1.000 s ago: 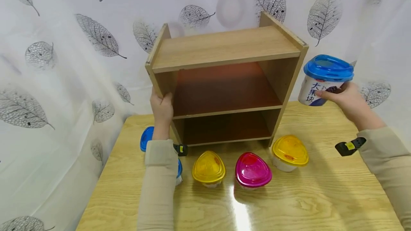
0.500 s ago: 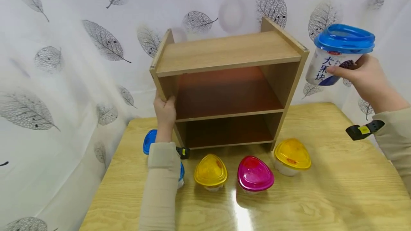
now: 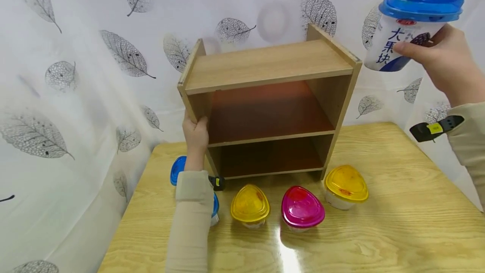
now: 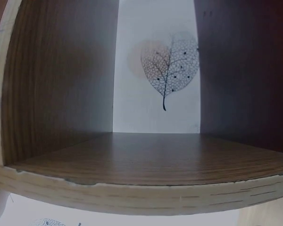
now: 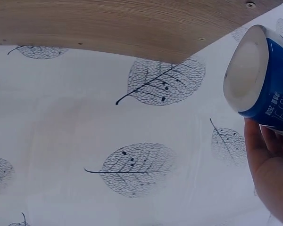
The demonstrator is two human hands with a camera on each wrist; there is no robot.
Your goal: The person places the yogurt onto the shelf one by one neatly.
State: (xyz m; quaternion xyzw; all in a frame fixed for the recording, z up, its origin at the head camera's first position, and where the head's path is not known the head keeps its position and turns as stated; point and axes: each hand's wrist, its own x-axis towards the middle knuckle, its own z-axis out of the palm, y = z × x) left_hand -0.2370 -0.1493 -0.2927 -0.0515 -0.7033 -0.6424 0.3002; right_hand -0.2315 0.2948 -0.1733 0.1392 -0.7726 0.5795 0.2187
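In the head view my right hand (image 3: 441, 56) grips a white yogurt cup (image 3: 395, 45) with a blue lid, held up in the air at the upper right, beside the shelf's right side. The right wrist view shows the cup's pale base (image 5: 247, 70) and my fingers curled round its printed side. My left hand (image 3: 195, 136) grips the left side panel of a small wooden shelf (image 3: 270, 64), thumb on the inner face and the other fingers hidden behind the panel. The left wrist view looks into a compartment of the shelf (image 4: 146, 190), with a bit of my hand at the lower left.
On the wooden table (image 3: 379, 239) stand a yellow-lidded cup (image 3: 250, 205), a pink-lidded cup (image 3: 302, 207) and another yellow-lidded cup (image 3: 346, 184) before the shelf. A blue-lidded cup (image 3: 177, 169) and one more (image 3: 215, 212) are partly hidden by my left arm. Leaf-patterned sheeting (image 3: 87, 108) hangs behind.
My right hand has raised the blue-lidded yogurt cup up and to the right, from beside the shelf's right side to about its top. The left hand keeps its hold on the shelf.
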